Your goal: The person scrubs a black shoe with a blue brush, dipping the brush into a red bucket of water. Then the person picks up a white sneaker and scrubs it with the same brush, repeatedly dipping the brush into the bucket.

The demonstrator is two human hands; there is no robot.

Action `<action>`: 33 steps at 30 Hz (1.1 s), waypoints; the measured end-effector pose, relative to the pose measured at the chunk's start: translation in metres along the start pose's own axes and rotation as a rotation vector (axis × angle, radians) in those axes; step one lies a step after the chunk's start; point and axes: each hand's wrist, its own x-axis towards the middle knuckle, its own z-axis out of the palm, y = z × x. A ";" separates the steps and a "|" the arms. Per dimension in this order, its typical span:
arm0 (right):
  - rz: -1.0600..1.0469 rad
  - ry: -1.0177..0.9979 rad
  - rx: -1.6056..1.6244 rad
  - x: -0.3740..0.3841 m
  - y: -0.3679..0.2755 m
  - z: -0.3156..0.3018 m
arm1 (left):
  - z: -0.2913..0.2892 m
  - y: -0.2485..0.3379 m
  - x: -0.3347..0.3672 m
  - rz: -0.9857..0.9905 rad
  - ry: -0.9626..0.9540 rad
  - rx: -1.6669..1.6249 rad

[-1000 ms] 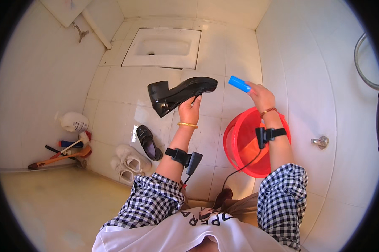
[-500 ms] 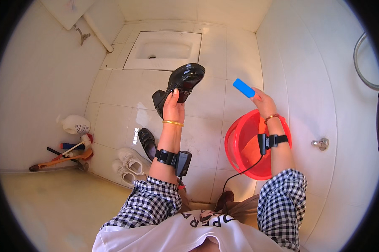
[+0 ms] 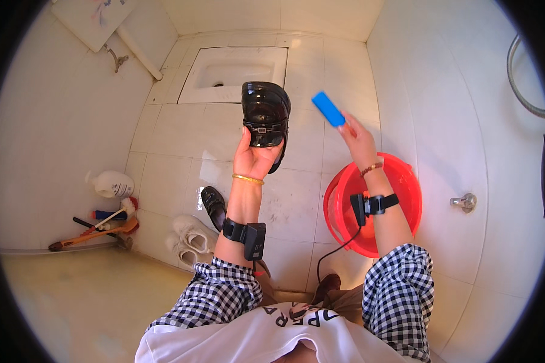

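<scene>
While left fingers (image 3: 244,141) grip black shoe (image 3: 265,109), right fingers (image 3: 351,123) pinch blue object (image 3: 328,109); arms (image 3: 245,201) outstretched.

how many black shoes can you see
2. One black shoe is in the left hand; another black shoe is on the floor beside the white shoes.

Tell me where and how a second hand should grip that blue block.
Probably by the free far-left end of the blue block, coming from the left: that end juts clear, while the right hand holds the opposite end. The left hand already holds the black shoe.
</scene>
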 end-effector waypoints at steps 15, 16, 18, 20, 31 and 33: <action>0.174 -0.146 -0.390 -0.041 0.008 0.009 | 0.001 0.005 0.004 0.005 0.155 -0.180; 0.192 -0.092 -0.320 -0.040 0.015 0.002 | -0.002 0.007 0.004 -0.012 0.123 -0.182; 0.178 -0.058 -0.194 -0.035 0.023 -0.010 | -0.016 0.007 0.006 -0.038 0.036 -0.105; 0.181 -0.015 -0.338 -0.030 0.028 -0.018 | -0.045 0.005 0.014 -0.034 0.162 -0.001; 0.192 -0.260 -0.173 -0.055 0.019 -0.007 | -0.308 -0.125 -0.189 -0.443 1.285 0.281; 0.230 -0.273 -0.212 -0.061 0.013 -0.002 | -0.305 -0.152 -0.232 -0.680 1.388 0.380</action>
